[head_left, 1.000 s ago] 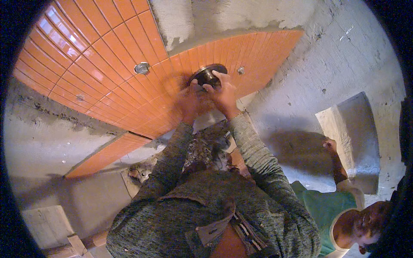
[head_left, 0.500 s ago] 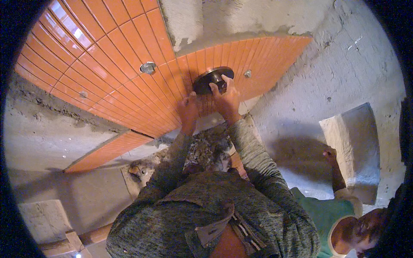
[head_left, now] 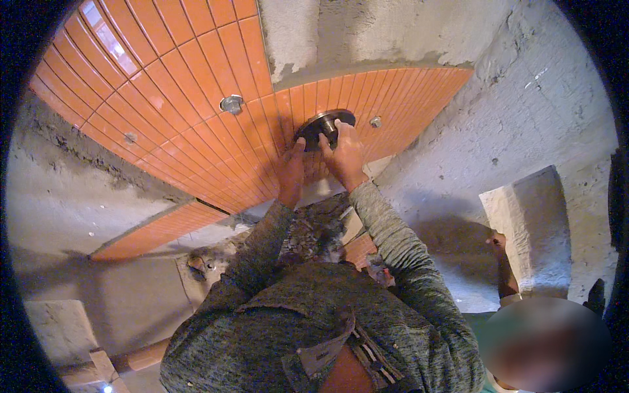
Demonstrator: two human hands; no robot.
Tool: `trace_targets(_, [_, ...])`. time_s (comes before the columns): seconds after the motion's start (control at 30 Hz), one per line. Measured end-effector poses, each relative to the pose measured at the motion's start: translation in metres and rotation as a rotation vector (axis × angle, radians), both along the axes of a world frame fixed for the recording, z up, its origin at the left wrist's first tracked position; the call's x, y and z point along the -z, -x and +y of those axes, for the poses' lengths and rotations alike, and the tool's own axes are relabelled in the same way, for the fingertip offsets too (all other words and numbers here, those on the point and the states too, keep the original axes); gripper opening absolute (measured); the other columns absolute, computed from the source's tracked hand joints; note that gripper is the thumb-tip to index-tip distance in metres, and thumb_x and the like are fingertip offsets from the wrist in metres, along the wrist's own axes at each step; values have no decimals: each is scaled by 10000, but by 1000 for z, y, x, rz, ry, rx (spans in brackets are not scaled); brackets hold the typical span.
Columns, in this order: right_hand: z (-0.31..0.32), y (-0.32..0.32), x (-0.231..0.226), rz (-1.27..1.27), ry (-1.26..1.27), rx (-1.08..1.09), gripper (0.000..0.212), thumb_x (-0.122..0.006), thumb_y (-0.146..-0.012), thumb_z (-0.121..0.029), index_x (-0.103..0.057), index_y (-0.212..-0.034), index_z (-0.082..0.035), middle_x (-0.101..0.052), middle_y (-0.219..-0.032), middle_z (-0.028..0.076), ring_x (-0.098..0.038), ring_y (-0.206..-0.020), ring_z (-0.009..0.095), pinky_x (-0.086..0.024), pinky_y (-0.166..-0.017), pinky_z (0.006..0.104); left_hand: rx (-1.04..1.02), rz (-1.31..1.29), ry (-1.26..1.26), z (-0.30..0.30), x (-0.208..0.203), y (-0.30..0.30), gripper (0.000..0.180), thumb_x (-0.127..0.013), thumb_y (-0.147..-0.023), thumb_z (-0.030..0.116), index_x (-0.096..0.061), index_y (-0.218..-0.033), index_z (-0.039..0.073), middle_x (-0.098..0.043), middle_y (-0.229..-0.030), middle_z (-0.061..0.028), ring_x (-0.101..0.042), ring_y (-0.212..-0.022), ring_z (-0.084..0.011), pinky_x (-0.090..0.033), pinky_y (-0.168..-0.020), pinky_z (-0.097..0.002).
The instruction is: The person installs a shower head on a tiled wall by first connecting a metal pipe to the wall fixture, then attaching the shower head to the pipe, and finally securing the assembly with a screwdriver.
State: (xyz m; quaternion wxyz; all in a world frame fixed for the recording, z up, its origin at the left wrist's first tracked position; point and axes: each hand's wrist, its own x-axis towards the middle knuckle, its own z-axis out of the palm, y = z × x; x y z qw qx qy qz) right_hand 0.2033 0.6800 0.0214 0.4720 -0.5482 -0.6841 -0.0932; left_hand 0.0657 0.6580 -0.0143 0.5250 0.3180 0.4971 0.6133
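Against the orange tiled wall [head_left: 223,141] is a dark, glossy round plate [head_left: 310,124] with a short cylindrical knob [head_left: 329,131] standing out of its middle. My right hand [head_left: 346,156] grips the knob, thumb and fingers closed round it. At the plate's lower left rim, my left hand [head_left: 291,171] has its curled fingertips on the edge. What lies behind the plate is hidden.
Metal pipe fittings [head_left: 231,104] [head_left: 375,122] stick out of the tiles on both sides. Bare plaster [head_left: 426,147] lies to the right, with rubble [head_left: 314,226] below. A co-worker's hand [head_left: 498,240] is by a wall recess [head_left: 531,223] at lower right.
My left fingertips have come up onto the plate's rim. My right hand keeps its hold on the knob. The view has shifted slightly, and the co-worker has moved a little lower.
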Motion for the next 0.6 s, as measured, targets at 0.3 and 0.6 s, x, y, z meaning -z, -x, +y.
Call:
trace_targets(0.3, [-7, -1, 0, 393, 379, 38, 489, -784, -856, -435, -659, -1032, 4, -694, -805, 139, -669, -722, 295, -514, -677, 440, -94, 187, -45, 10, 6, -2, 478, -622, -989, 460, -668, -1193, 30, -689, -1000, -60, -639, -841, -180, -562, -710, -338])
trace_targets(0.6, [-6, -3, -7, 456, 370, -43, 475, -774, -865, -430, -682, -971, 24, -684, -778, 163, -669, -714, 304, -510, -683, 443, 55, -169, -61, -7, -39, -12, 409, -632, -989, 440, -657, -1190, 85, -689, -1020, -50, -645, -844, -163, -554, -711, -325])
